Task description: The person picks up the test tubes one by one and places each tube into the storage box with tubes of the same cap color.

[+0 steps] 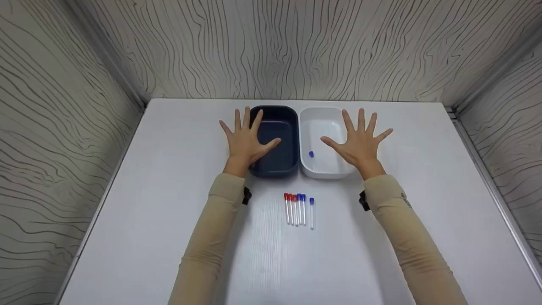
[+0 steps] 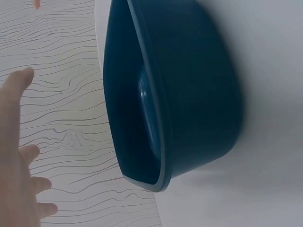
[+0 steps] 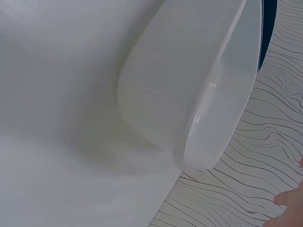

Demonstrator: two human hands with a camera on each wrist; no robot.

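Six tubes (image 1: 296,212) on the table (image 1: 127,212), nearside of left hand (image 1: 244,142) and right hand (image 1: 360,143), roughly midway; long axes fore-aft, caps toward dark bin (image 1: 275,173) and white bin (image 1: 326,174). Red caps (image 1: 290,197) nearer left, lone blue tube (image 1: 312,215) nearer right. One more blue cap (image 1: 311,154) inside white bin. Both hands empty, fingers splayed wide, left over dark bin's outer side, right over white bin's.
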